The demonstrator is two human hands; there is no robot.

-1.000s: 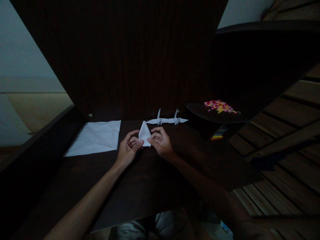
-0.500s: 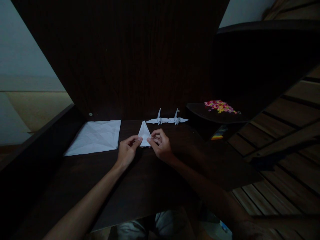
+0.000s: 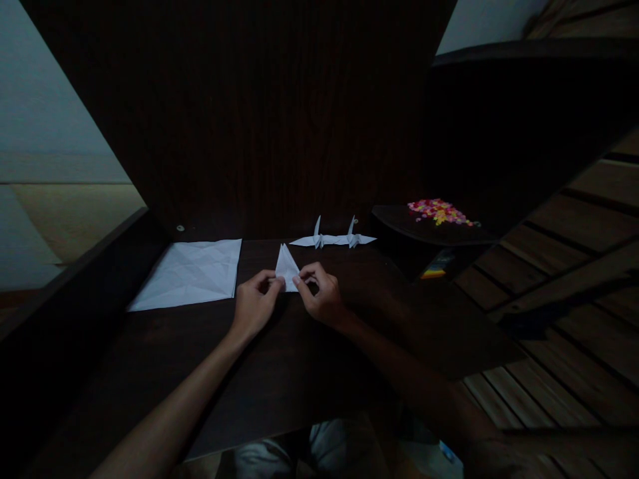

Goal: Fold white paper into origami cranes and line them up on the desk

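Observation:
A folded white paper [image 3: 288,267], narrow and split at its top point, is held upright above the dark desk. My left hand [image 3: 255,297] pinches its lower left edge between thumb and fingers. On the lower right edge, my right hand [image 3: 321,293] grips it the same way. Just behind stand two white origami cranes [image 3: 333,239] side by side, wings reaching sideways. Left of my hands lie creased white paper sheets [image 3: 192,273], flat on the desk.
The dark wooden desk [image 3: 210,372] has a raised left side panel [image 3: 84,266] and a tall back panel [image 3: 269,133]. A pile of small pink, red and yellow pieces [image 3: 442,211] sits on a curved shelf [image 3: 399,223] at right. Wooden slats [image 3: 559,392] lie beyond the desk.
The folded paper has turned and tilted slightly in my hands, its tip moving a little left. My fingers have shifted slightly along its lower edges. The cranes and sheets stay put.

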